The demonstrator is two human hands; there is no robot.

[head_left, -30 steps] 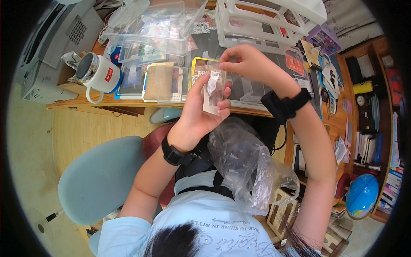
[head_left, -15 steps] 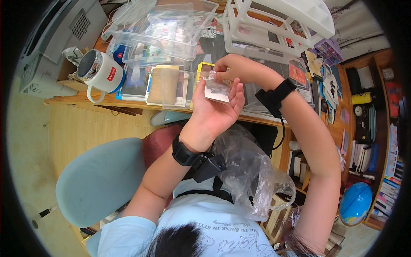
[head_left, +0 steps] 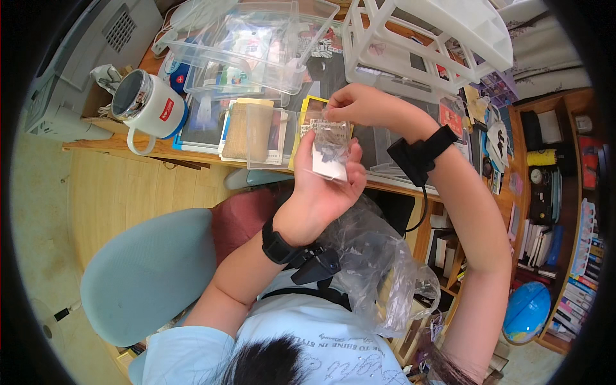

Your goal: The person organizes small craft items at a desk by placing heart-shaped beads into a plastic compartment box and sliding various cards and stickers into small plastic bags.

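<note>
Left hand (head_left: 321,186) cups small clear zip bag (head_left: 330,151) above desk edge (head_left: 128,149); right hand (head_left: 359,106) pinches its top. Risk: loose pinch, bag slips, contents spill onto crumpled plastic bag (head_left: 378,269) in lap.

Wooden desk (head_left: 160,154), pale blue chair (head_left: 147,276), wood floor (head_left: 115,199), bookshelf (head_left: 564,192) right, daylight.

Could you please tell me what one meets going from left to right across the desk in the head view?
Grey printer → white mug → small clear bag held in the left hand → right hand → blue globe.
</note>
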